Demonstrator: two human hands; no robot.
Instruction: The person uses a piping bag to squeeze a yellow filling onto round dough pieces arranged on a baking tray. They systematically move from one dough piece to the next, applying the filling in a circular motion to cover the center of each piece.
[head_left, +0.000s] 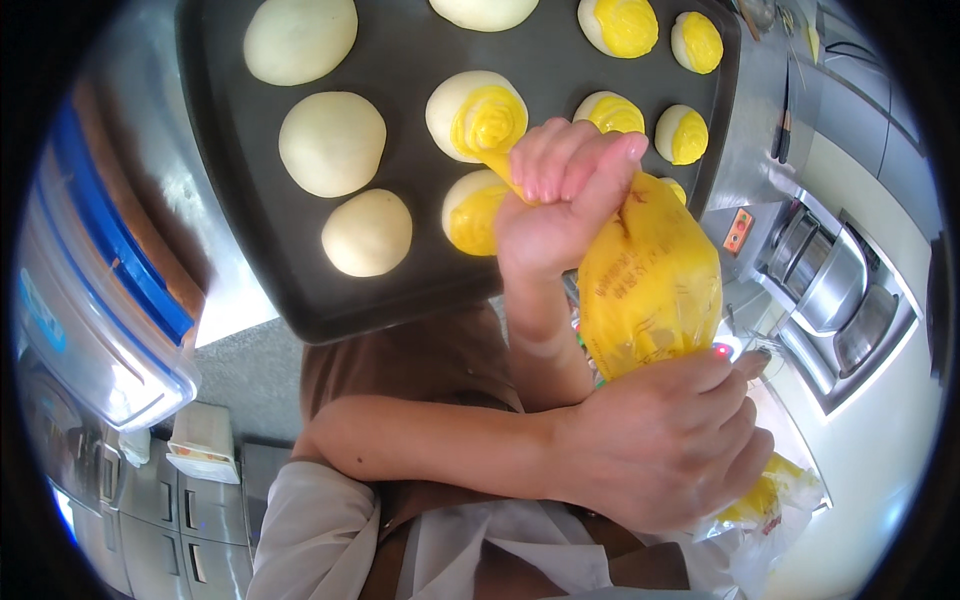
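Observation:
My right hand (570, 172) is closed around the narrow tip end of a clear plastic piping bag (649, 277) full of yellow paste. Crossing over my right forearm, my left hand (667, 450) grips the gathered upper part of the same bag, whose loose end hangs out below the fist. The tip touches a yellow spiral on a round dough bun (450, 112) on a dark baking tray (247, 217). Another yellow-topped bun (472, 217) lies just below, partly hidden by my right hand. Plain pale buns, such as this one (332, 144), lie on the tray's left side.
More yellow-topped buns (681, 135) sit at the tray's right. A clear plastic container with a blue band (105, 300) stands at left. Metal bowls (832, 285) are on a shelf at right. A knife (784, 135) lies beyond the tray; steel cabinets (165, 495) stand lower left.

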